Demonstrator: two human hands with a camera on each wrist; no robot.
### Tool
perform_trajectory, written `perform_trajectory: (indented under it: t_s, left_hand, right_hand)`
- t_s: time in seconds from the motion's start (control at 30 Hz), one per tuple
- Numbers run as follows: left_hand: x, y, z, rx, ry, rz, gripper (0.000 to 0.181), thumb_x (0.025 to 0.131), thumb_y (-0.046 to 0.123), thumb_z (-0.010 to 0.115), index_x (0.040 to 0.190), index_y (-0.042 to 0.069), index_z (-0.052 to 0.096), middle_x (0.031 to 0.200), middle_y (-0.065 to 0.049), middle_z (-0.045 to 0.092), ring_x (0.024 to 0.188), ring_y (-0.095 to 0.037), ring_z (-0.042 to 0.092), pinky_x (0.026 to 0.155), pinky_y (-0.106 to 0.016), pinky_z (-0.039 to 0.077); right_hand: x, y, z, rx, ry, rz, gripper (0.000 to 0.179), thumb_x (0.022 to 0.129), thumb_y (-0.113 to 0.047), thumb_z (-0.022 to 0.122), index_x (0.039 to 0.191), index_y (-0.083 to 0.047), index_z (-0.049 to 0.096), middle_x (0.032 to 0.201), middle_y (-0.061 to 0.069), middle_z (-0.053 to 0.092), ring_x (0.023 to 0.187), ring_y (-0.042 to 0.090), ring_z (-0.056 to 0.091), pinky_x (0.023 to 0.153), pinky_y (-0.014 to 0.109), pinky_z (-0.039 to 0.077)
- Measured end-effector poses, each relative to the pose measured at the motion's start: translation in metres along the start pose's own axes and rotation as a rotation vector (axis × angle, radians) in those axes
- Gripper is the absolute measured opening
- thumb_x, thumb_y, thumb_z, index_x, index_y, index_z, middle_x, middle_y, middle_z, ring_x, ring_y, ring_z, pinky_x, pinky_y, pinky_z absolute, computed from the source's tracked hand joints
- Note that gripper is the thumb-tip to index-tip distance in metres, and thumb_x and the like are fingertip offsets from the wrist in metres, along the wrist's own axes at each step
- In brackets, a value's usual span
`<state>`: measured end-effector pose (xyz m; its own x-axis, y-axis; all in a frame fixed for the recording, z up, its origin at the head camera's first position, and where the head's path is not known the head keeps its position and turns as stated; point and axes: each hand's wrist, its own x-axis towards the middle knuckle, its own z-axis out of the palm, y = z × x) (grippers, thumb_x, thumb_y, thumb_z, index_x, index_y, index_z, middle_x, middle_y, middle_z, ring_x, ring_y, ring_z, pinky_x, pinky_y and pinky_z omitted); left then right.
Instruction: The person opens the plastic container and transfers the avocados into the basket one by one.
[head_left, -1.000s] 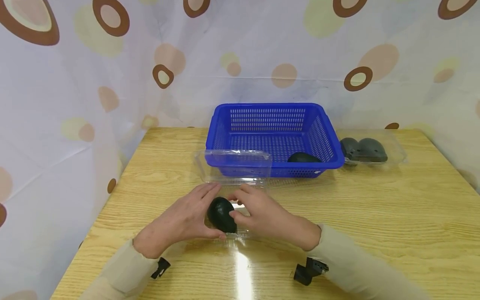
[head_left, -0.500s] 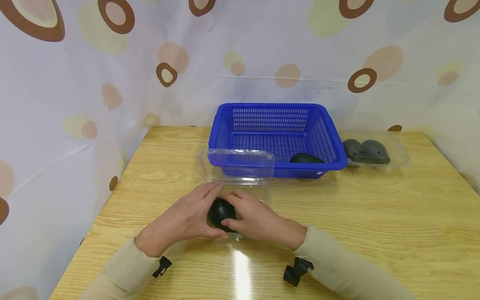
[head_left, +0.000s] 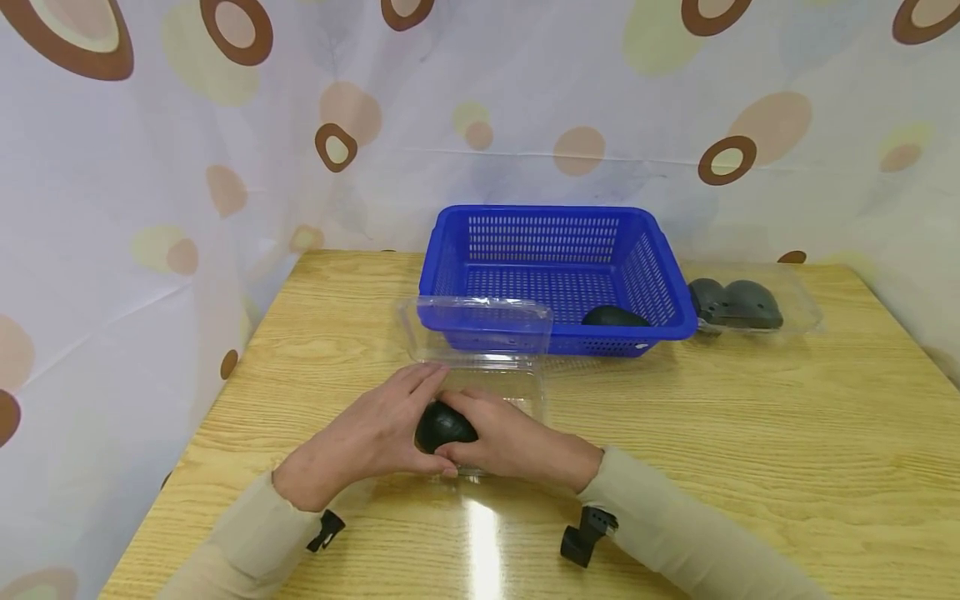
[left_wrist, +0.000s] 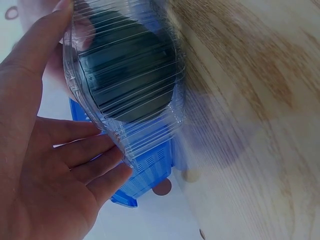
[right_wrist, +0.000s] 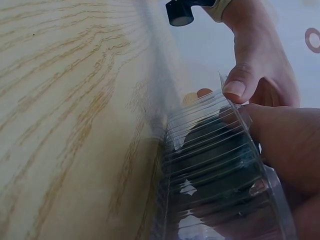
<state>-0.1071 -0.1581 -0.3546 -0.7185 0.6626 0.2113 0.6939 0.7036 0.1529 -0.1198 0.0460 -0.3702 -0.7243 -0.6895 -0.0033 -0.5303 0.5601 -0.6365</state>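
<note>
A dark green avocado (head_left: 444, 427) sits at the left end of a clear plastic clamshell container (head_left: 517, 385), whose lid stands tipped back. My left hand (head_left: 375, 437) holds that end of the container, thumb at the front rim and fingers along the far side. In the left wrist view, the fingertips touch the rim, and the avocado (left_wrist: 127, 65) shows through the ribbed wall. From the right, my right hand (head_left: 510, 437) grips the avocado with its thumb in front and fingers behind. Through the container wall (right_wrist: 200, 175), the right wrist view shows the avocado and part of the right hand.
Behind the container stands a blue plastic basket (head_left: 555, 342) with another dark avocado (head_left: 611, 317) in it. A second clear container (head_left: 798, 312) with two dark avocados (head_left: 742, 304) lies at the back right of the wooden table (head_left: 750, 433). A patterned cloth hangs behind.
My right hand has moved left and closed its thumb and fingers round the avocado, which has turned from upright to more sideways. The left hand keeps its place at the container.
</note>
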Motion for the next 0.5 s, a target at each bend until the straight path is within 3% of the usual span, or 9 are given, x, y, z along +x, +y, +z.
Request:
perform_trajectory:
  t_s: [0.5]
  left_hand:
    - [0.0009, 0.0013, -0.0016, -0.016, -0.032, -0.03, 0.117, 0.066, 0.069, 0.079, 0.149, -0.003, 0.038, 0.148, -0.021, 0.047, 0.138, -0.033, 0.046, 0.113, -0.042, 0.043]
  right_hand:
    - [0.0023, 0.003, -0.0023, 0.089, -0.034, -0.021, 0.058, 0.088, -0.024, 0.071, 0.141, -0.012, 0.052, 0.13, 0.003, 0.063, 0.109, 0.013, 0.06, 0.094, 0.032, 0.052]
